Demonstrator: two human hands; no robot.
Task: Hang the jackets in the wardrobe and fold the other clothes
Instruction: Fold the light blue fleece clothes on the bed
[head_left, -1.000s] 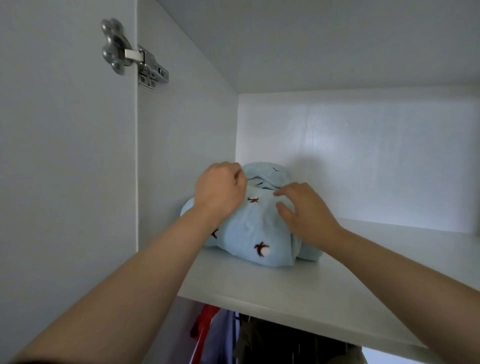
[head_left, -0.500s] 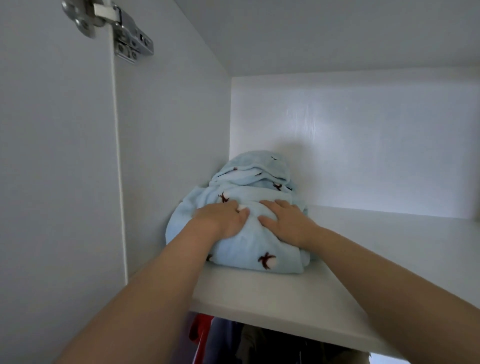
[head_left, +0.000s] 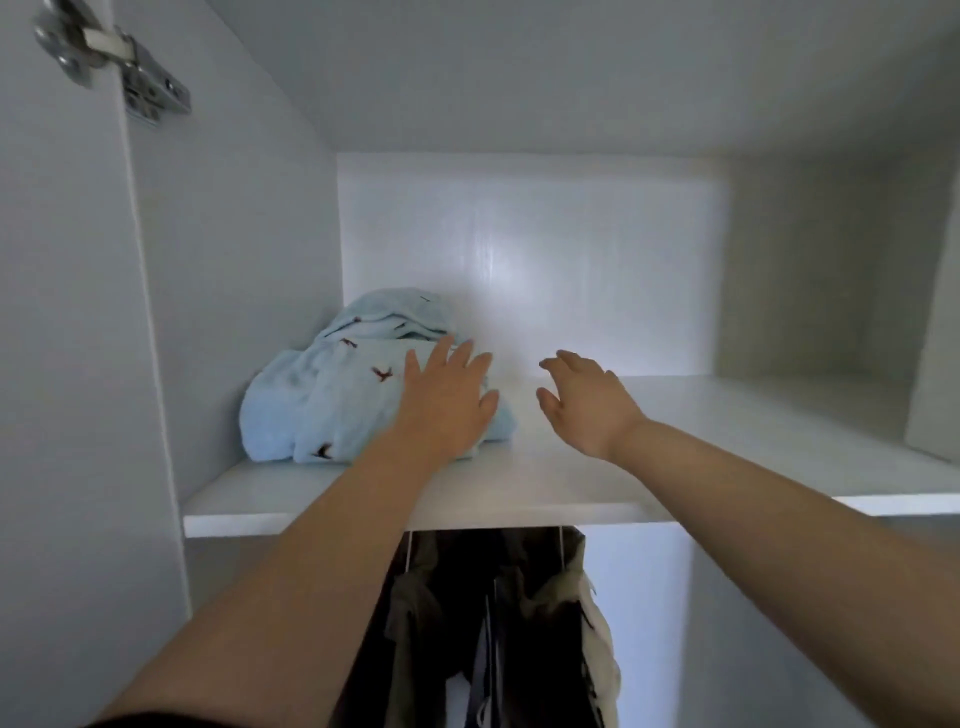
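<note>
- On the wardrobe's upper shelf (head_left: 519, 499), pushed into the left rear corner against the side wall, sits our pale blue garment (head_left: 332, 400), bundled in a soft mound with small dark motifs scattered over it.
- Our left hand (head_left: 447, 400) lies with fingers spread and straight over the bundle's right flank, palm down; it grips nothing, and whether it presses the cloth or merely hovers just over it we cannot tell for certain.
- Our right hand (head_left: 582, 400) is above the bare shelf just beside the bundle, fingers loosely spread, holding nothing and apart from the fabric.
- Below the shelf, dark and olive jackets (head_left: 498, 613) hang on the rail, so we judge the hanging part well along and this piece as one of the folded ones being stowed.
- We judge the cloth to be light, plush and limp: it will slump and unroll instead of keeping its fold, and its upper layers look rumpled already.
- It should not slide much on the smooth white board, being soft, though a push at one side would skew the stack.
- If we must move it again, we take it low, both hands under the bottom fold at either side, not by the loose top layer.
- A metal hinge (head_left: 130, 78) shows at the upper left on the door.
</note>
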